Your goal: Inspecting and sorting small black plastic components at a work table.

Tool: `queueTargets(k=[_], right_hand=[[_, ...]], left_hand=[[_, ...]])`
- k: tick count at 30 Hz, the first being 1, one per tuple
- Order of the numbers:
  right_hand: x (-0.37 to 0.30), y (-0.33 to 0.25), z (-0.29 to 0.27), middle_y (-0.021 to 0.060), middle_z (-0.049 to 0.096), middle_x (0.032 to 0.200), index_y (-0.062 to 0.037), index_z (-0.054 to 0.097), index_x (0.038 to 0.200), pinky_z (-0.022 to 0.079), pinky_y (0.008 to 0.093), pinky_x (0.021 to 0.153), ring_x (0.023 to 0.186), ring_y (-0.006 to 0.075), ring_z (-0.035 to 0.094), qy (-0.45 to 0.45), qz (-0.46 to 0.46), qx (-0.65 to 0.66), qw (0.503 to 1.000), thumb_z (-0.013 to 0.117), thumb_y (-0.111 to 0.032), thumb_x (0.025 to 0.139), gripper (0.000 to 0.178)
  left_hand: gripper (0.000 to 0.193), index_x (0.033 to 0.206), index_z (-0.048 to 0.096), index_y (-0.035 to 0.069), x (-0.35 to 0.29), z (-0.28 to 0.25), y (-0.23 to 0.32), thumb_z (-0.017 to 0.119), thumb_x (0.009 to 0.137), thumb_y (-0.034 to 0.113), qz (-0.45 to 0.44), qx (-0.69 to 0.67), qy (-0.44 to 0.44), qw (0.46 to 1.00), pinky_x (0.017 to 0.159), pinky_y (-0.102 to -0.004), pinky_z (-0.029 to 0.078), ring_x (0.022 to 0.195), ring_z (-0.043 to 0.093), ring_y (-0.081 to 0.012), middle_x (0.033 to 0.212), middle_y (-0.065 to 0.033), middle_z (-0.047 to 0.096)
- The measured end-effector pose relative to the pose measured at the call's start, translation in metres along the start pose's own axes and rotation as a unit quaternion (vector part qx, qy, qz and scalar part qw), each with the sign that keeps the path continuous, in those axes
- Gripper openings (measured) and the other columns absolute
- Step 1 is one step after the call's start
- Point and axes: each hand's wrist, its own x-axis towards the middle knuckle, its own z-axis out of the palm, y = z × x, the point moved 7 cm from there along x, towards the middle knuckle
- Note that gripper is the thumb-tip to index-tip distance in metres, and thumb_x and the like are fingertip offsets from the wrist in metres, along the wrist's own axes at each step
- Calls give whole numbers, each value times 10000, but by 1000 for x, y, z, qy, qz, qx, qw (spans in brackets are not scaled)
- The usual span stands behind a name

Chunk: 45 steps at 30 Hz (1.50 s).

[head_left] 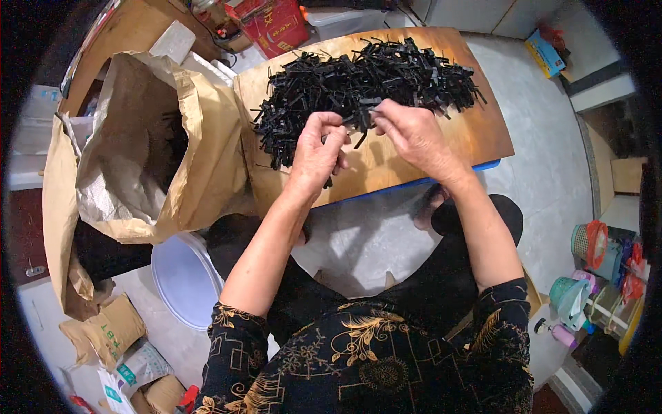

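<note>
A wide heap of small black strip-like pieces (372,72), tangled together, covers the far part of a wooden board (483,138). In front of the heap my left hand (319,150) is closed, thumb and forefinger bent toward each other. Below its curled fingers a bit of black shows. My right hand (417,138) is closed in a pinch at the heap's near edge, its fingertips facing the left hand. A black strip (360,140) sticks out just beside that pinch. What either hand grips is too small to make out.
Left of the board stands an open brown paper sack (207,159) with dark contents. A white round lid or tub (183,276) is below it, near a brown package (107,331). A red box (269,27) stands behind the board; baskets and bags (586,248) are at right.
</note>
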Motion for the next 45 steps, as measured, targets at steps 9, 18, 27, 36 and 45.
queueTargets(k=[9,18,27,36,45], right_hand=[[-18,-20,7,147,585,763,-38,527,872,452,399,597,730,327,594,-64,-77,-9,995,567,-97,806,97],[-29,-7,13,116,594,736,-37,529,916,456,359,608,689,260,607,-44,-17,118,992,556,-118,829,122],[-30,22,35,-31,416,599,-48,504,888,336,220,476,540,55,402,-56,191,296,934,465,-248,925,207],[-29,8,49,-19,421,642,-66,509,874,343,227,509,574,65,402,-123,165,301,931,411,-305,942,267],[-25,6,61,-14,440,638,-47,527,870,363,243,518,574,79,421,-113,154,280,941,422,-255,938,242]], left_hand=[[694,1338,253,-13,-13,28,-1,651,802,179,-65,30,-178,981,433,-212,386,526,538,-103,891,-83,559],[408,1148,399,18,-19,40,12,617,815,107,33,204,-147,967,444,-217,397,545,529,-77,768,-52,571],[321,1072,386,55,-14,24,13,559,803,45,3,46,-82,996,379,-181,346,537,558,-88,768,-85,616],[274,1009,385,79,-12,15,13,578,815,77,16,72,-87,993,400,-180,357,552,561,-81,760,-63,598],[268,993,376,55,-12,12,16,571,810,55,15,123,-102,987,473,-236,433,559,544,-100,738,-52,546]])
